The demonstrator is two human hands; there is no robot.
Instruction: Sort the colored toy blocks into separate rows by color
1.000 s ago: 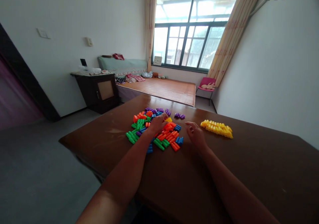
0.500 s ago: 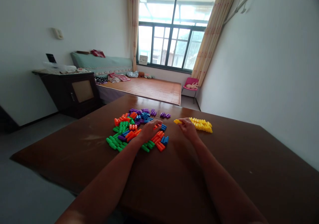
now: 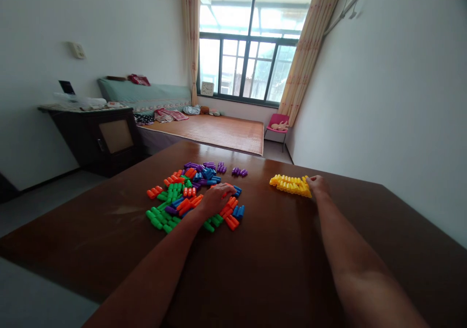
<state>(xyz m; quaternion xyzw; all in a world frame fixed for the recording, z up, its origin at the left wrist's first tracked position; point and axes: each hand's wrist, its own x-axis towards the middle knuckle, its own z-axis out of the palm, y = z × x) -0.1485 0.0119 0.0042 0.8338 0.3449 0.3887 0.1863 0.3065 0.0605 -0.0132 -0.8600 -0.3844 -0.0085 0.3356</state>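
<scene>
My left hand (image 3: 215,200) rests over the right side of a mixed pile of ribbed plastic toy blocks. Its fingers curve loosely above an orange block (image 3: 229,190), without a visible grip. Around it lie green blocks (image 3: 157,218), blue blocks (image 3: 239,211) and purple blocks (image 3: 193,166). To the right, a group of yellow blocks (image 3: 290,184) lies in rows. My right hand (image 3: 319,186) is at the right end of these rows, finger and thumb closed on a yellow block (image 3: 305,181) that touches the others. The fingers partly hide that block.
The blocks lie on a brown table (image 3: 262,250). Two small purple groups, one being these purple blocks (image 3: 239,172), lie toward its far edge. Beyond stand a bed (image 3: 222,131), a pink chair (image 3: 276,122) and a dark cabinet (image 3: 87,138).
My right hand has moved right, carrying a yellow block from the left of the yellow rows to their right end. My left hand stays over the pile. The view has shifted slightly.
</scene>
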